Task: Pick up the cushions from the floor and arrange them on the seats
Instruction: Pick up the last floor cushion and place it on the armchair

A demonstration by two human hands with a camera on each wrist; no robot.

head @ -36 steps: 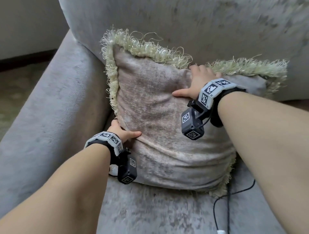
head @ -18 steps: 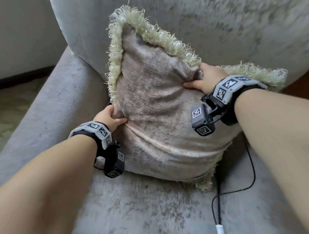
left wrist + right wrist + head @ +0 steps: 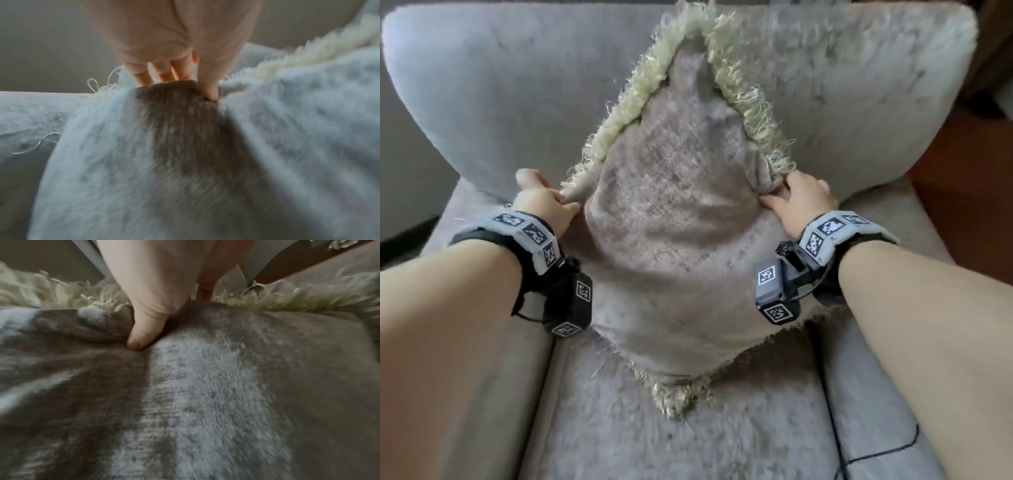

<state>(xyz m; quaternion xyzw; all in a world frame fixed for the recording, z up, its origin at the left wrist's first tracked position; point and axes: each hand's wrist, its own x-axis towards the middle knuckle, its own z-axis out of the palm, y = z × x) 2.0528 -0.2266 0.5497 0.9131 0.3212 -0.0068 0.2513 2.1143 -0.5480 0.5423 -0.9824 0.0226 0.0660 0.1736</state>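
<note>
One cushion [image 3: 681, 240], now corner-up.

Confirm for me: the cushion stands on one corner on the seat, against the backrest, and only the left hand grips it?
Not quite: both hands grip it. The head view shows the left hand and right hand each holding a side corner of the cushion. The rest is right: on one corner, on the seat, against the backrest.

Both forearms are bare. Each wrist wears a grey band [image 3: 527, 236] printed with black-and-white square markers, over a black strap, with a dark camera block [image 3: 774, 291] hanging beneath.
</note>
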